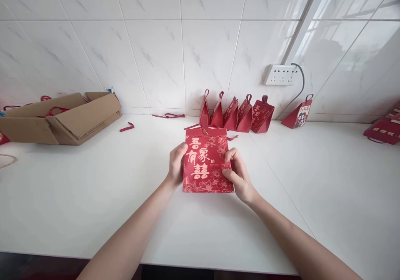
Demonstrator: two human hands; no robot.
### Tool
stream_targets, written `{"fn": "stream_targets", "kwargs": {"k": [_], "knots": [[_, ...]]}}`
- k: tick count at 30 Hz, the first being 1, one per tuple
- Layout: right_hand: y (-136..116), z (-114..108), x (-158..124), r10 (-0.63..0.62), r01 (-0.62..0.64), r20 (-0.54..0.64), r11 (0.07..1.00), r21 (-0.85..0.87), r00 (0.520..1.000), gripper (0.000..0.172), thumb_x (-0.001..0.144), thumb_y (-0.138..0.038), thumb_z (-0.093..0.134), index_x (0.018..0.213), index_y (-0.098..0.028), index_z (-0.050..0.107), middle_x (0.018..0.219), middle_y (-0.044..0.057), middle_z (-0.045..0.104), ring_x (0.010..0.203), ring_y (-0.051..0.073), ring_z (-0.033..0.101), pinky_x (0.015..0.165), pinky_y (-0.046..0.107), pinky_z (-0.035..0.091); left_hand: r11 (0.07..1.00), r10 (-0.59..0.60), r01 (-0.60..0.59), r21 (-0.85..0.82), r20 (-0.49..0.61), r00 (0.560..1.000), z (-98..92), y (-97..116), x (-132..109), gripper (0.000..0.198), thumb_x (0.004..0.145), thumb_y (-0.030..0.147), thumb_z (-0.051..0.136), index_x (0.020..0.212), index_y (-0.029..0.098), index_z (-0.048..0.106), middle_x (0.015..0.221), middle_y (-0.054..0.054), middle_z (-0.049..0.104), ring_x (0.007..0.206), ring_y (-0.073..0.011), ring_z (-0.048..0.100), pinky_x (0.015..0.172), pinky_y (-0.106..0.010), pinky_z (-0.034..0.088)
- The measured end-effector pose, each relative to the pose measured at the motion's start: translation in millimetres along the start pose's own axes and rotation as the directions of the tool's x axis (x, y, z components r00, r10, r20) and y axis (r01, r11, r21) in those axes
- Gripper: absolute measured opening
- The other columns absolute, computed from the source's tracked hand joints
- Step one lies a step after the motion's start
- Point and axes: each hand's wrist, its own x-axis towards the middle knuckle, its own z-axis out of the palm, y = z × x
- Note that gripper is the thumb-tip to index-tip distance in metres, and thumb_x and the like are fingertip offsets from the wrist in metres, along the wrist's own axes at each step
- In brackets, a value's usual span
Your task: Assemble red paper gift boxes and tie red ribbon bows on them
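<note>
Head view: a red box (pixel 215 146) with pale characters (pixel 200 172) down its front is held between both hands, centred over the counter (pixel 109 192). The left hand (pixel 176 162) grips its left edge, most of its fingers hidden behind. The right hand (pixel 240 175) grasps the opposite edge, thumb and a bent finger against the front. Whether the box's base touches the counter I cannot tell. A red strap (pixel 205 123) rises from its top.

Beyond it, five small red boxes (pixel 231 115) with loop handles line up near the tiled wall (pixel 156 59). To their right, well apart, stands another wedge-shaped box (pixel 295 115) with a picture on its side, below a white socket strip (pixel 280 75) with a grey cable (pixel 302 84). More red packages (pixel 381 131) sit at the far right.

On the left, an open cardboard box (pixel 89 119) has red loops (pixel 56 110) showing inside. Between it and the row lie a short bent red strip (pixel 126 126) and, close to the wall, some flat red ribbons (pixel 170 116).
</note>
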Motion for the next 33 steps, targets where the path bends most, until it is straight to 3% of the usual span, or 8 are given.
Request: {"fn": "stream_targets", "kwargs": {"k": [6,12,17,23,28,33], "knots": [[1.9,-2.1,2.1,0.031,-0.031,0.004,0.999,-0.015,0.999,0.02,0.065,-0.011,0.048,0.07,-0.023,0.033,0.07,-0.004,0.036,0.06,0.011,0.03,0.051,0.025,0.023,1.0,-0.004,0.004,-0.018,-0.012,1.0,-1.4,-3.0,0.8,0.029,0.069,0.044,0.065,0.07,0.015,0.059,0.063,-0.002,0.062,0.057,-0.0159,0.059,0.051,-0.025,0.047],[4.2,-2.5,1.6,0.058,-0.057,0.026,0.998,-0.036,0.998,0.019,0.062,-0.011,0.046,0.067,-0.023,0.032,0.068,-0.005,0.034,0.058,0.011,0.027,0.05,0.026,0.02,1.0,-0.002,0.005,0.03,-0.084,0.996,-1.8,-3.8,0.6,0.031,0.066,0.041,0.07,0.059,0.016,0.053,0.055,0.001,0.057,0.05,-0.0137,0.056,0.046,-0.023,0.045],[4.0,-3.2,3.7,0.064,-0.063,0.013,0.997,-0.047,0.998,0.019,0.06,-0.011,0.044,0.067,-0.023,0.031,0.067,-0.005,0.034,0.058,0.011,0.027,0.049,0.026,0.02,1.0,-0.015,0.016,0.013,-0.058,0.998,-3.0,-3.6,-0.1,0.031,0.066,0.043,0.07,0.063,0.015,0.057,0.06,-0.001,0.06,0.052,-0.0146,0.058,0.048,-0.024,0.047],[1.9,-1.0,0.9,-0.007,0.015,0.052,0.99,-0.142,0.999,0.019,0.06,-0.01,0.042,0.067,-0.023,0.03,0.067,-0.005,0.033,0.057,0.011,0.026,0.049,0.026,0.021,0.995,-0.052,0.052,0.081,-0.008,0.999,-1.0,8.6,-1.5,0.034,0.063,0.042,0.076,0.073,0.014,0.059,0.065,-0.002,0.061,0.058,-0.0159,0.061,0.054,-0.025,0.05],[-1.8,0.3,-0.7,-0.059,0.074,0.086,0.978,-0.195,0.995,0.02,0.06,-0.008,0.042,0.068,-0.023,0.031,0.069,-0.004,0.034,0.058,0.011,0.027,0.049,0.025,0.023,0.985,0.013,-0.014,0.172,0.008,1.0,2.5,13.3,-3.2,0.033,0.066,0.04,0.075,0.085,0.016,0.063,0.072,-0.002,0.061,0.064,-0.0146,0.059,0.057,-0.024,0.049],[-2.2,-0.7,1.2,-0.107,0.121,0.071,0.96,-0.254,0.992,0.02,0.06,-0.007,0.042,0.066,-0.022,0.031,0.069,-0.003,0.035,0.06,0.012,0.03,0.051,0.025,0.025,0.976,0.053,-0.049,0.211,-0.014,0.999,1.4,8.8,-2.4,0.034,0.067,0.041,0.075,0.061,0.015,0.054,0.057,0.003,0.049,0.054,-0.0097,0.05,0.05,-0.021,0.042]]}}
